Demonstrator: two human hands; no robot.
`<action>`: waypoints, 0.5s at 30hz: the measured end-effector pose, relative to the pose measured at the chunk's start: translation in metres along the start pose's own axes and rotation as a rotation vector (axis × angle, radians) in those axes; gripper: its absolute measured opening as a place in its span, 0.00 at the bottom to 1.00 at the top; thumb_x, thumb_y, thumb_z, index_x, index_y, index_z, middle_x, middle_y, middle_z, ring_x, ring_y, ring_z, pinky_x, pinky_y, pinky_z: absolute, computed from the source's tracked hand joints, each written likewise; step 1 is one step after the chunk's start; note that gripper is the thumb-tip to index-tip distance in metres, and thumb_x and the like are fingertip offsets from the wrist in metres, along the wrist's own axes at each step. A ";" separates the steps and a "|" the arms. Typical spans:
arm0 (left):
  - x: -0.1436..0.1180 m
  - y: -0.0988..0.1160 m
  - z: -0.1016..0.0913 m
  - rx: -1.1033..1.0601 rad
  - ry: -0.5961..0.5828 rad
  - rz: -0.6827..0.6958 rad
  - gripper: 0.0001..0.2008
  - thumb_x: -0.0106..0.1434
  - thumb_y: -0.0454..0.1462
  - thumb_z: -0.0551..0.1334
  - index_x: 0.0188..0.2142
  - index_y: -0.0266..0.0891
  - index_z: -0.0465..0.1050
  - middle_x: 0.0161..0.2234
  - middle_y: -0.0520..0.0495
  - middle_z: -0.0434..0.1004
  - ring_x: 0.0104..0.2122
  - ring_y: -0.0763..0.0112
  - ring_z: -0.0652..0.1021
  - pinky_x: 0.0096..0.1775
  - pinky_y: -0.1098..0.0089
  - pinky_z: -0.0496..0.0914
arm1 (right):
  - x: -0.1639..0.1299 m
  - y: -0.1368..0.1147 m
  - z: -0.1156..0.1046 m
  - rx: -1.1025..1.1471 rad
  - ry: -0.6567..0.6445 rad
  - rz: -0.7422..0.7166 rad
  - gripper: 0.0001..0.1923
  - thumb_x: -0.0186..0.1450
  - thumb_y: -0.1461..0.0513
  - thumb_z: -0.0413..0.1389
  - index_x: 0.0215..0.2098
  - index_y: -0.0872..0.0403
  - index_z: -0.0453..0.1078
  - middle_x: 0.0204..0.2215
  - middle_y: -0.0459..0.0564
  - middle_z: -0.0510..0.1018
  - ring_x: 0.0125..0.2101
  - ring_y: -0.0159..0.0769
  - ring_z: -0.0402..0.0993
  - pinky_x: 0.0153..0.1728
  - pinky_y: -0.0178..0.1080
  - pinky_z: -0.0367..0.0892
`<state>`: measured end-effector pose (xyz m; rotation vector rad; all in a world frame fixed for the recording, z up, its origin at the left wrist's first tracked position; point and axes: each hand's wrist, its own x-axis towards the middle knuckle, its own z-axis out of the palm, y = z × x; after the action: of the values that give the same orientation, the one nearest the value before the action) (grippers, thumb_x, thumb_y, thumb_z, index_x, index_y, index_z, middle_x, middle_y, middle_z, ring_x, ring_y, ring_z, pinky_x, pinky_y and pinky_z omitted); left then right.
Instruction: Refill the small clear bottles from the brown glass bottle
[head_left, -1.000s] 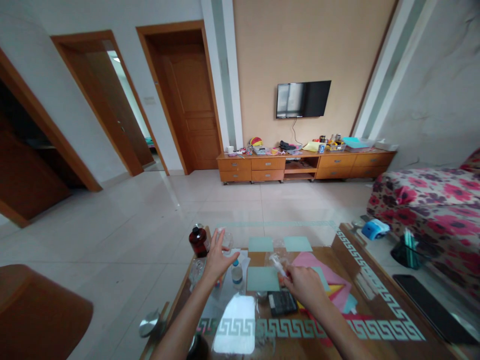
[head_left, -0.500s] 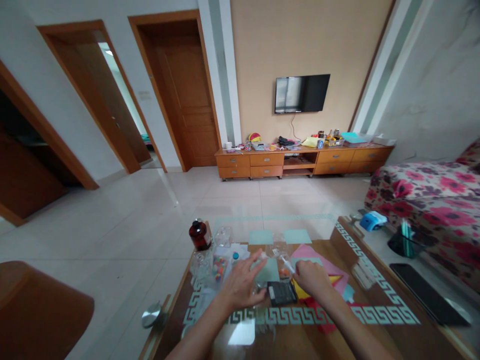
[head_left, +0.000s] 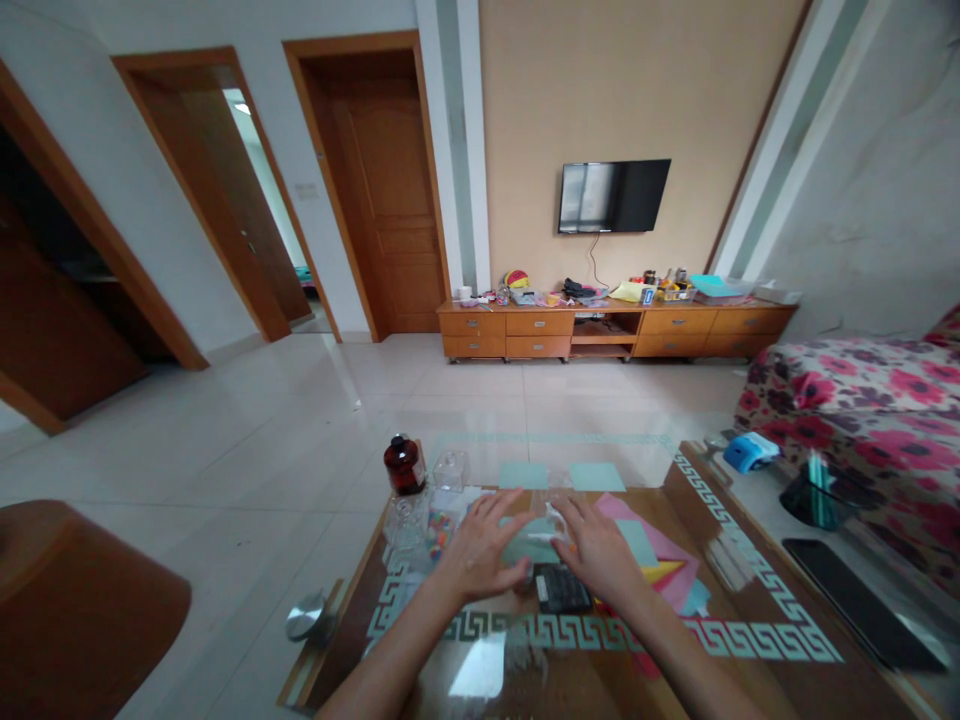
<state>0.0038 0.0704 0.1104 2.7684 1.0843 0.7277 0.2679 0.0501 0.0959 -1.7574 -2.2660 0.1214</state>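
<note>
The white tube sits between the left hand, fingers spread, and the right hand, whose grip I can't tell from here; the tube looks slim, blurred.

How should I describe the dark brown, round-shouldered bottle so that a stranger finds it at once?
Go to the large glass-topped table in the foreground. At its far left corner, beyond the left hand, stands this bottle. Its brown body and dark cap set it apart from the clear, colourless containers beside it.
</note>
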 end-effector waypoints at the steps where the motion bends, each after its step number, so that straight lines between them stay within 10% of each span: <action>1: 0.001 -0.012 -0.009 0.053 0.064 -0.054 0.34 0.64 0.43 0.68 0.69 0.51 0.68 0.75 0.42 0.58 0.72 0.48 0.62 0.71 0.43 0.58 | 0.000 -0.002 0.004 0.016 -0.023 -0.049 0.30 0.73 0.55 0.57 0.71 0.45 0.66 0.70 0.59 0.67 0.67 0.53 0.67 0.64 0.51 0.64; 7: -0.014 -0.093 -0.045 0.329 0.379 -0.482 0.32 0.68 0.49 0.67 0.69 0.50 0.69 0.77 0.40 0.52 0.76 0.44 0.53 0.72 0.40 0.51 | 0.000 -0.006 0.022 0.006 -0.187 -0.140 0.25 0.71 0.58 0.58 0.66 0.40 0.73 0.74 0.54 0.63 0.74 0.56 0.55 0.70 0.59 0.55; 15: -0.043 -0.154 -0.042 0.331 0.375 -0.697 0.38 0.69 0.57 0.63 0.73 0.48 0.63 0.75 0.33 0.55 0.73 0.41 0.59 0.68 0.39 0.58 | 0.003 0.018 0.026 -0.029 -0.172 -0.119 0.25 0.70 0.63 0.53 0.64 0.42 0.75 0.65 0.52 0.75 0.71 0.53 0.59 0.66 0.54 0.61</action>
<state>-0.1386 0.1529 0.0933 2.2237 2.2471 1.0358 0.2773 0.0602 0.0671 -1.6796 -2.4987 0.2252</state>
